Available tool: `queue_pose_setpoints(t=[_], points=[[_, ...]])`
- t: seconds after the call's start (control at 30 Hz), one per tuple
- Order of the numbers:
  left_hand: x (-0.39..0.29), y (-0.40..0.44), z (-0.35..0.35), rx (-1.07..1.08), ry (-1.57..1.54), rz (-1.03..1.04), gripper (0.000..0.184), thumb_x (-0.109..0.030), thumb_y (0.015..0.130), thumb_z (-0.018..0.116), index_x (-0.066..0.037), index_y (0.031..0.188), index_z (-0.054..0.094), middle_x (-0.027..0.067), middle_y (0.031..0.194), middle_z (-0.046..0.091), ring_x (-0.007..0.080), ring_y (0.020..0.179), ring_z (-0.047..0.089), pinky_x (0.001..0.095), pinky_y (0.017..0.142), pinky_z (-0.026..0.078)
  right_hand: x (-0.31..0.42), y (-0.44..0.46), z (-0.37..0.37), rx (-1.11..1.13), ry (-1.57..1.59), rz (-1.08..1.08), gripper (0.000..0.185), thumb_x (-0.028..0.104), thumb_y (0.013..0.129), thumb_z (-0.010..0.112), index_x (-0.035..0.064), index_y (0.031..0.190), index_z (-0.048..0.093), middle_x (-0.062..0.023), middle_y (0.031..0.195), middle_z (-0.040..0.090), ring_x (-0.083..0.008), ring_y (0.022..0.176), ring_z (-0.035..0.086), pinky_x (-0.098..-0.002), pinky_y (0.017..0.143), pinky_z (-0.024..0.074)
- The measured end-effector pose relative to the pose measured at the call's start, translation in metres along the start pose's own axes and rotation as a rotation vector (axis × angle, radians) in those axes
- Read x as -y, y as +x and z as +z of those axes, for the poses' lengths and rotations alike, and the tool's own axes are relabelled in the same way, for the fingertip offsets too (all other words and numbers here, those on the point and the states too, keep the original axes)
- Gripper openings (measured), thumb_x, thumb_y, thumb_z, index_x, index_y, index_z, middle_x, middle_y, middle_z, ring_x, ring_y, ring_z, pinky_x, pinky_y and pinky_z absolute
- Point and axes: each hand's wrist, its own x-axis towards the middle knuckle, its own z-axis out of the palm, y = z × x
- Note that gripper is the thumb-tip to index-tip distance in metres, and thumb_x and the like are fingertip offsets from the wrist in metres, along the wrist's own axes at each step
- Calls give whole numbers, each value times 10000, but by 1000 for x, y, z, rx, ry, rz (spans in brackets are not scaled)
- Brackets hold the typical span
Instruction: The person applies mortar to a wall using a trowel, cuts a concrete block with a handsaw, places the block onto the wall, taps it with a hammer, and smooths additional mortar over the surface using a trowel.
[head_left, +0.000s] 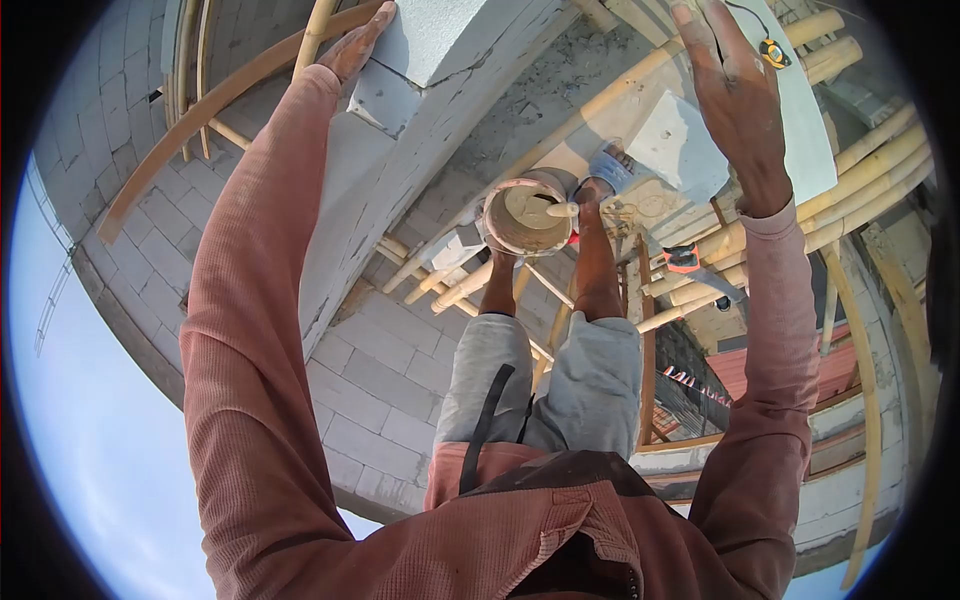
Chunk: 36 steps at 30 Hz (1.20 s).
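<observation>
My left hand [355,45] has its fingers stretched out along the left side of a pale building block [440,40], and appears to rest against it. The block lies on top of the block wall [345,190], with a smaller pale piece [385,98] beside it. My right hand [738,105] is raised at the upper right, fingers straight and holding nothing visible. Its fingertips reach the top edge of the view, and whether they touch anything I cannot tell. Behind it shows a pale board-like surface [805,140].
A bucket [530,240] of mortar with a handle sticking out stands by my feet. Another pale block [680,145] sits on the planks. A yellow-black tape measure [773,53], an orange-handled saw [682,258] and bamboo poles [880,165] lie to the right, with a drop beneath the scaffold.
</observation>
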Motion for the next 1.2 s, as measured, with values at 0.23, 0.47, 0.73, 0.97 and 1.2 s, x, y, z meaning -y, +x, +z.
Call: queue_pose_setpoints(t=[0.23, 0.47, 0.73, 0.97, 1.2], points=[[-29, -20, -5, 59, -23, 28, 846, -682, 961, 383, -63, 1532, 301, 189, 1510, 352, 342, 1419, 324, 426, 1187, 241, 118, -28, 80, 102, 29, -206, 261, 226, 1010, 562, 75, 1222, 540, -210, 920, 692, -374, 771, 693, -417, 580, 547], [-30, -35, -5, 80, 1, 72, 804, -684, 963, 348, -72, 1484, 367, 204, 1426, 422, 368, 1357, 384, 452, 1150, 279, 134, -24, 76, 141, 10, -162, 246, 230, 1017, 543, 85, 1212, 508, -200, 820, 699, -422, 696, 681, -497, 562, 556], [-31, -41, -8, 56, 54, 69, 774, -687, 966, 309, -82, 1429, 441, 222, 1329, 502, 398, 1285, 453, 482, 1108, 323, 118, -40, 98, 286, -75, -58, 285, 234, 1023, 520, 69, 1256, 517, -227, 809, 692, -436, 715, 681, -503, 576, 556], [-67, -24, 15, -107, 196, 55, 764, -690, 969, 274, -90, 1381, 506, 237, 1245, 572, 424, 1222, 513, 509, 1071, 362, 125, -56, 104, 412, -47, 126, 319, 241, 1021, 551, 43, 1267, 508, -262, 846, 662, -444, 760, 653, -502, 624, 533], [-136, 9, 85, -546, 435, -87, 771, -693, 971, 239, -99, 1332, 572, 253, 1161, 642, 450, 1159, 573, 535, 1035, 400, 80, -76, 68, -157, 117, 175, 349, 249, 1020, 560, 29, 1288, 511, -201, 757, 638, -393, 763, 663, -410, 691, 527]])
